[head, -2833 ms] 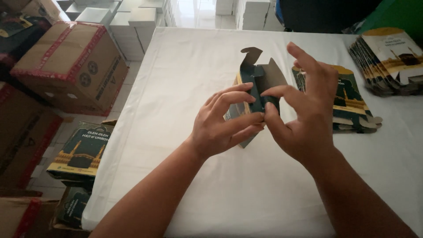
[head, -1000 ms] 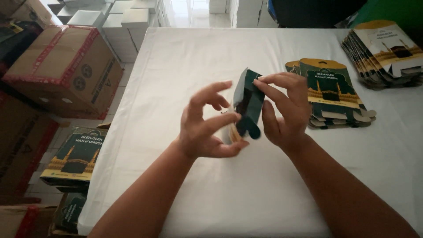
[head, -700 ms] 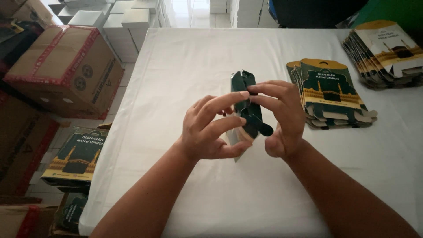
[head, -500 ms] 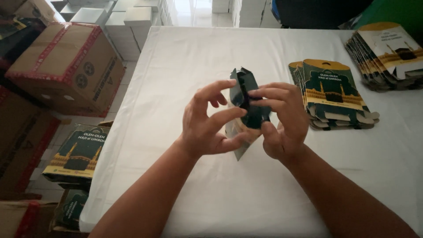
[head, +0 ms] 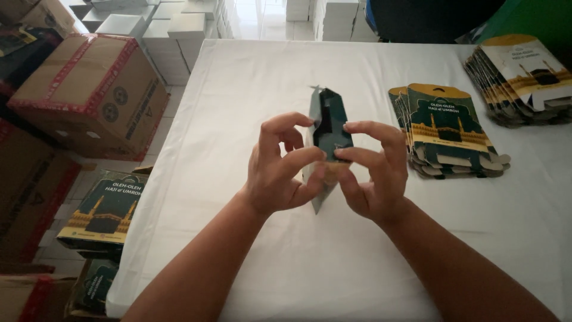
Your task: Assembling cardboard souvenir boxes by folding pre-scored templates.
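Fingers of both hands clamped on a dark green folding carton, thumbs and forefingers pinching its long edges from either side. Left hand on the pale grey inner panel, right hand on the printed face, curled tight, nothing slack. Held up on end above the middle of the white tablecloth, narrow, half squared, a pointed flap poking out at the near end and another at the far end. Looks like the shaping step, sides being pressed into a sleeve; closing those end flaps would call for a shifted grip and a free thumb. Nothing visible inside the carton. Out to the right, a fanned stack of flat cartons, a second stack farther right. Off the table's left edge, a made-up green box down low, and a brown cardboard case taped shut, contents hidden. White boxes piled at the far side.
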